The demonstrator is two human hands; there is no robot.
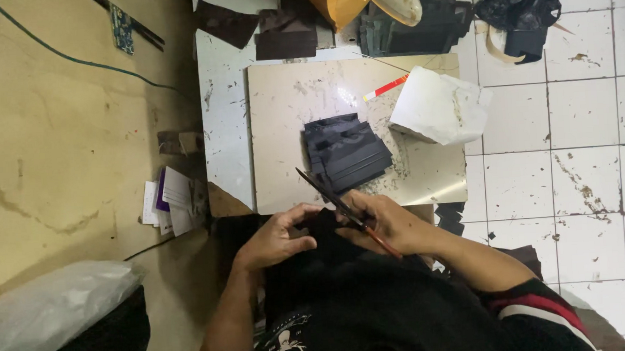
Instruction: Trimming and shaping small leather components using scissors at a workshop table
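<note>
Right hand [388, 221]: fingers closed on scissors [340, 206]. Left hand [276, 237]: fingers gripping dark piece [323, 225], cutting apparently under way. Stack of black pieces [347, 152] lies finished-looking on desk [280, 127], near white block [438, 106].

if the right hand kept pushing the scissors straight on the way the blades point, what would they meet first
Probably the stack of dark cut pieces on the beige board. The right hand holds scissors whose blades point up and left, their tip close to the stack's near left edge; depth is unclear, so they might pass beside it.
</note>
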